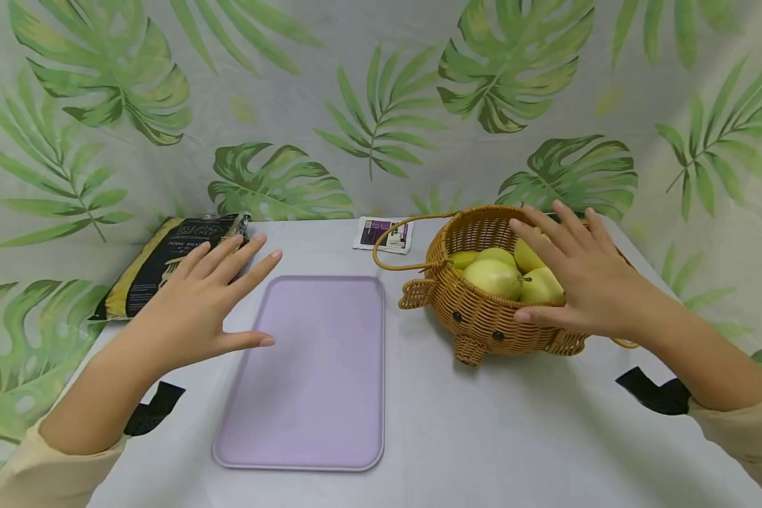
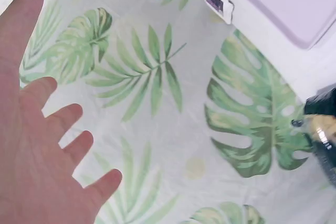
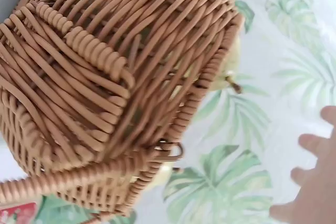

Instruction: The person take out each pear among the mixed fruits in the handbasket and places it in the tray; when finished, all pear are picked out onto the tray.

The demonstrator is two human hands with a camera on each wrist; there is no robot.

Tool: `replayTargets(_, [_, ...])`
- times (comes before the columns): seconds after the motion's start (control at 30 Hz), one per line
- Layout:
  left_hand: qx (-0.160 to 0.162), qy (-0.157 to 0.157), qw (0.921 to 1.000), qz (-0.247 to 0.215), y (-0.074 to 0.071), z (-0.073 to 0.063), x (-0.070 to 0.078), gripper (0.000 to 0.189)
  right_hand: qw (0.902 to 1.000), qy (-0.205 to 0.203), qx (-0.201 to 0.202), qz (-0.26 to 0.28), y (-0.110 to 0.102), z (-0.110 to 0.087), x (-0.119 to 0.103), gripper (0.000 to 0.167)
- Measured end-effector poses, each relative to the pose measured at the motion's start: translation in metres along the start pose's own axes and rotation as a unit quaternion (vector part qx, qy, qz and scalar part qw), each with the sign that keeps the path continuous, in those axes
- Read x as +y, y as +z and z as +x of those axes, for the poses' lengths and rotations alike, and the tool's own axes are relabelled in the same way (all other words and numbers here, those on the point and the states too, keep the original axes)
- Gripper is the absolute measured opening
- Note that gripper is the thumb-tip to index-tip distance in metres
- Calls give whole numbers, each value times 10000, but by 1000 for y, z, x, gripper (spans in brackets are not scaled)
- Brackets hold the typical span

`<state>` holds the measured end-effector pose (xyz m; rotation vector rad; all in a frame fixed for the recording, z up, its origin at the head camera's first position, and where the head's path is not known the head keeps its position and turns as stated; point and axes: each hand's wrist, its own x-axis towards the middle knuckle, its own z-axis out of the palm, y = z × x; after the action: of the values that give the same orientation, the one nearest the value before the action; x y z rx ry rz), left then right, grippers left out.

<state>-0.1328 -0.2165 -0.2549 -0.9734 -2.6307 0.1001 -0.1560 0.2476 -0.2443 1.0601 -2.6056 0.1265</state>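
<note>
My left hand (image 1: 193, 314) hovers with spread fingers between a black and yellow pasta bag (image 1: 159, 264) and a lilac tray (image 1: 320, 374), holding nothing. Spread fingers also show on my right hand (image 1: 578, 275), raised over the right side of a wicker basket (image 1: 482, 317) with an animal face. Inside the basket lie several yellow-green pears (image 1: 492, 279) and a yellow fruit, perhaps a banana (image 1: 462, 259), partly hidden by the rim. In the right wrist view, the basket's woven side (image 3: 157, 66) fills the left, apart from the fingers (image 3: 310, 174).
A small white and purple packet (image 1: 384, 235) lies at the table's back, near the basket's looped handle (image 1: 381, 243). A leaf-patterned cloth (image 1: 381, 106) hangs behind the white table (image 1: 457, 437). Something red is partly visible behind the right hand.
</note>
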Motion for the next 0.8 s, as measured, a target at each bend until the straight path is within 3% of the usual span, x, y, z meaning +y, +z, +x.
replayTargets(0.1, [361,98,9990,-230,15,-8,-3,90,9969,47,139,776,4,0,5,98])
replayTargets(0.23, [656,0,9957,-655,37,-21,-5,86,9820,402,145,1840,10,-1,8,99])
replayTargets(0.5, [385,-887,9827,-1577,74,-47,-2,91,9504,1300,135,2823,24,-2,13,93])
replayTargets(0.63, [19,-1275,9654,-2274,90,-61,-2,87,9277,1555,57,3394,34,-2,17,85])
replayTargets(0.8, [-612,-1738,9291,-3206,105,-76,-4,85,9105,1730,-39,3754,43,-2,21,79])
